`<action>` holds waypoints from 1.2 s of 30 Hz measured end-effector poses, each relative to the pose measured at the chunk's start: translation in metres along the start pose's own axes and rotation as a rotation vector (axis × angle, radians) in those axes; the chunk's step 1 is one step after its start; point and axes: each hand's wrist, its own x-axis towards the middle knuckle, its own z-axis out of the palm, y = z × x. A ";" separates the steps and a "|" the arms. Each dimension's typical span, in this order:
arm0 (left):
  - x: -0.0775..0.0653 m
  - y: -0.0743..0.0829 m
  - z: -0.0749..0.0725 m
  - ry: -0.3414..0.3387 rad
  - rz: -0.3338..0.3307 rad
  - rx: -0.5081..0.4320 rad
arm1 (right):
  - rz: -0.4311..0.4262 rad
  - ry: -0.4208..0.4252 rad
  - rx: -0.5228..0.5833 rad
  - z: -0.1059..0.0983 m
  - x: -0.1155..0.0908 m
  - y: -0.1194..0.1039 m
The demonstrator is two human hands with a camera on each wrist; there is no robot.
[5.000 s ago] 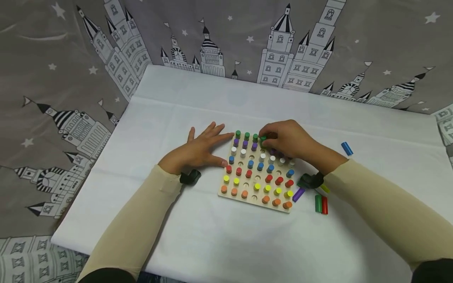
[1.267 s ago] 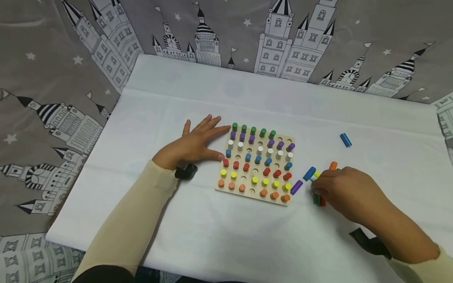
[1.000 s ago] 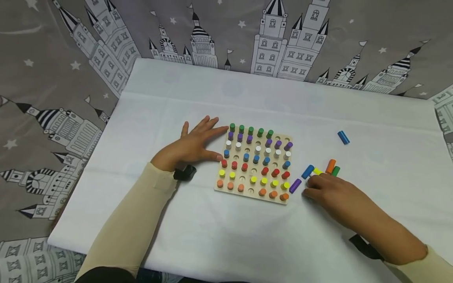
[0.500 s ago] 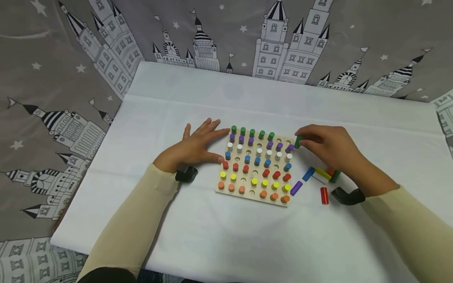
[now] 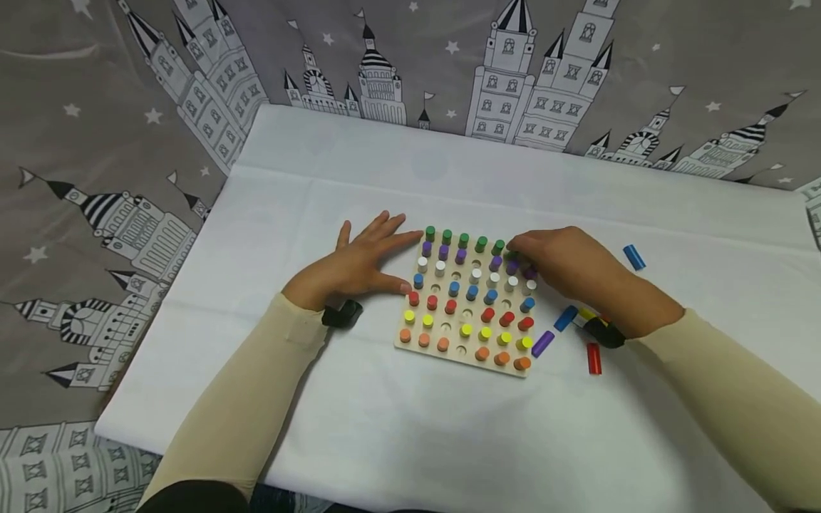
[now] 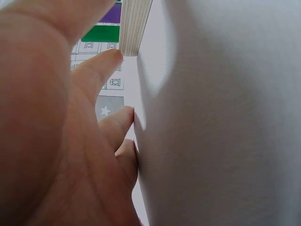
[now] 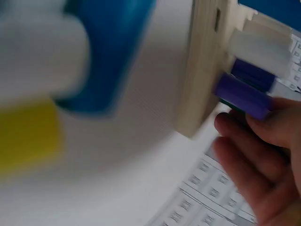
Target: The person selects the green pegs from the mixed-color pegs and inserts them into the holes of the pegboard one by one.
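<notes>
A wooden pegboard (image 5: 428, 348) holds rows of small coloured cylinder pegs, with a few bare holes. My left hand (image 5: 349, 271) lies spread on the cloth, index fingertip and thumb touching the board's left edge. In the left wrist view, the index finger (image 6: 101, 68) reaches the board's side (image 6: 134, 28). At the far right corner, my right hand (image 5: 571, 260) pinches a green peg (image 7: 230, 104), mostly hidden behind a purple peg (image 7: 243, 96) and the fingers. The green row (image 5: 464, 240) runs along the far edge; orange pegs (image 5: 482, 353) line the near one.
Loose pegs lie right of the board: a purple one (image 5: 542, 344), a blue one (image 5: 566, 318), a red one (image 5: 594, 358), and others partly under the right wrist strap (image 5: 603, 332). Another blue peg (image 5: 634, 257) lies farther back on the white cloth (image 5: 359, 427).
After placing a fifth green peg, my right hand went to the loose pegs, took another green one and brought it left to the board's far corner. The left hand stays at the board's edge.
</notes>
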 end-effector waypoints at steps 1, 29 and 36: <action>0.001 0.001 0.000 0.003 -0.001 -0.002 | 0.000 -0.021 -0.011 -0.002 -0.001 0.000; 0.005 -0.005 0.001 0.002 -0.017 -0.004 | 0.259 -0.009 -0.086 0.033 -0.128 0.045; 0.007 0.000 0.002 -0.002 0.000 -0.019 | 0.348 0.104 0.130 0.015 -0.111 0.058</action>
